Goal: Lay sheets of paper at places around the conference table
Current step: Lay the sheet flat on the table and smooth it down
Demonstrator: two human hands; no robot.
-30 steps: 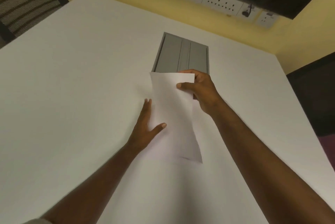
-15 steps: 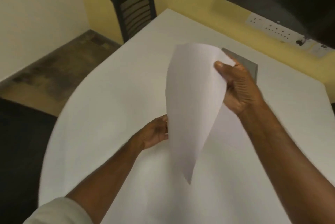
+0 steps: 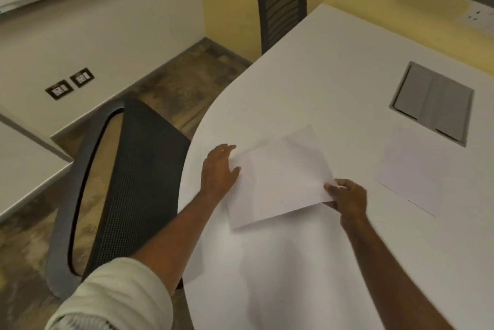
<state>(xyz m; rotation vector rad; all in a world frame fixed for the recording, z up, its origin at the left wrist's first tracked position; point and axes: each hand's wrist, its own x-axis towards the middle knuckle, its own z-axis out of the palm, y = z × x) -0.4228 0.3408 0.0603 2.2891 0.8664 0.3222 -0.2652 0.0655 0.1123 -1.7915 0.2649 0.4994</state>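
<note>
A white sheet of paper (image 3: 280, 177) hovers low over the white conference table (image 3: 307, 262), near its curved left edge. My right hand (image 3: 347, 197) pinches the sheet's right corner. My left hand (image 3: 217, 169) touches the sheet's left edge, fingers spread and flat. Another sheet (image 3: 413, 166) lies flat on the table to the right, just below the grey cable hatch (image 3: 433, 103).
A black mesh chair (image 3: 125, 177) stands close to the table's left edge beside my left arm. A second black chair (image 3: 283, 3) sits at the far end. Wall sockets (image 3: 70, 83) are on the left wall, with wood floor between.
The sheet was held up and curled in front of me; now it is lowered nearly flat at the table's left edge. My view has swung left, and the earlier sheet stays by the hatch.
</note>
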